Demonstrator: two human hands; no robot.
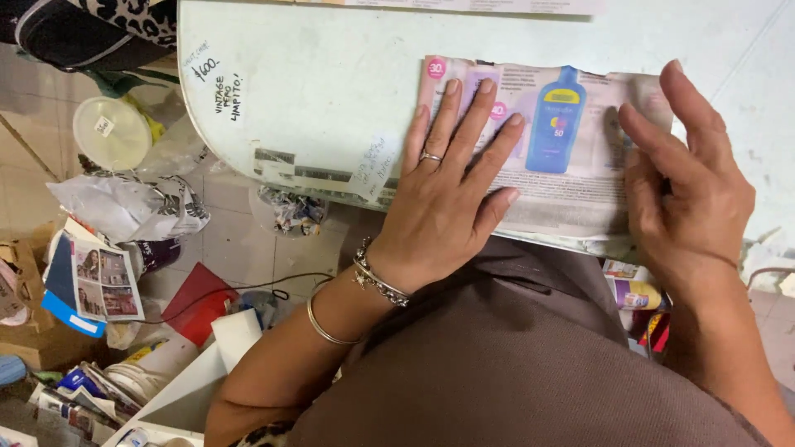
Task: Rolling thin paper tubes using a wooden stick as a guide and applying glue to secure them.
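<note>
- Left hand (451, 186), in the middle of the frame, lies flat and spread, palm down on the magazine page (546, 157); it grips nothing and seems to be pinning the sheet so it cannot slide. A ring sits on one finger, with bracelets at the wrist.
- Right hand (687, 178), at the right of the frame, rests on the page's right end with fingers loosely curved and parted, holding nothing; it looks to be pressing that end smooth.
- Between the two hands, the page lies along the near edge of the white table (315, 91), upper centre to upper right, its lower margin just over the rim. A printed blue bottle shows on it.
- Placed so close to the edge, the sheet stays within easy reach of someone seated in a brown garment (530, 364), which fills the lower right.
- Down the left of the frame the floor is strewn with crumpled paper (124, 207), an open catalogue (99, 281), a red sheet (199, 302) and a white plastic lid (112, 132), all well apart from the hands.
</note>
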